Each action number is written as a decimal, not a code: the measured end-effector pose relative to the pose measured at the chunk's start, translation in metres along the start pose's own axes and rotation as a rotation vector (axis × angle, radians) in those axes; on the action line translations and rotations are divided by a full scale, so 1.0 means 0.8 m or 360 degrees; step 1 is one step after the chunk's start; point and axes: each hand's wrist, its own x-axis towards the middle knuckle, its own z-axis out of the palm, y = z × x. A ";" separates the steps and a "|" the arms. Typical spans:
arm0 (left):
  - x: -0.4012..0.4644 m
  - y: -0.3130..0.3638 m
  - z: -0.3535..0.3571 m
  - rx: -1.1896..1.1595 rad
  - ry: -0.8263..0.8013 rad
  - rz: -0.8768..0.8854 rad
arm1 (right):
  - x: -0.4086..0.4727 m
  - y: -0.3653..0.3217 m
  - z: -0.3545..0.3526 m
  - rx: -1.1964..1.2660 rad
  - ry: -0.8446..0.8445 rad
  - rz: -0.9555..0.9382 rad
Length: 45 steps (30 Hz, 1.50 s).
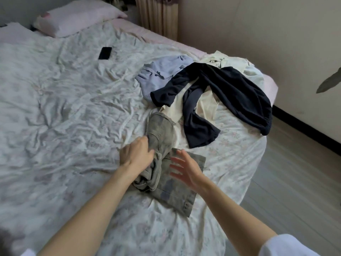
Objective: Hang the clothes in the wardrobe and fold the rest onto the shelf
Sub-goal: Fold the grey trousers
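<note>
Left hand (137, 153): grey jeans (171, 163) are gripped at a bunched leg, for folding.
Right hand (186, 169): fingers are spread, nothing held, poised to flatten them.

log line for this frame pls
left hand: grips grey jeans | right hand: open over jeans | stage: folding on bed | unsorted pile: untouched

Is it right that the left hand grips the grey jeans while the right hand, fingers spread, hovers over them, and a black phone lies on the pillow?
Not quite. The head view shows the black phone lying on the floral bedsheet, not on the pillow. The rest stands: the left hand grips the grey jeans and the right hand hovers over them, fingers spread.
</note>
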 end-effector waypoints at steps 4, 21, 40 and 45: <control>-0.020 0.045 0.036 -0.0270 -0.0729 0.0452 | -0.008 0.010 -0.056 0.0126 0.0039 -0.0018; 0.009 -0.027 0.199 -0.1614 -0.1184 -0.0731 | 0.019 0.128 -0.161 -0.0598 0.0688 0.0243; 0.021 0.069 -0.016 0.0043 -0.0267 0.0838 | -0.013 -0.130 -0.108 -0.3388 0.0039 -0.1363; -0.014 0.056 -0.107 0.0322 0.0212 0.0977 | -0.067 -0.175 -0.050 -0.2871 0.0003 -0.1336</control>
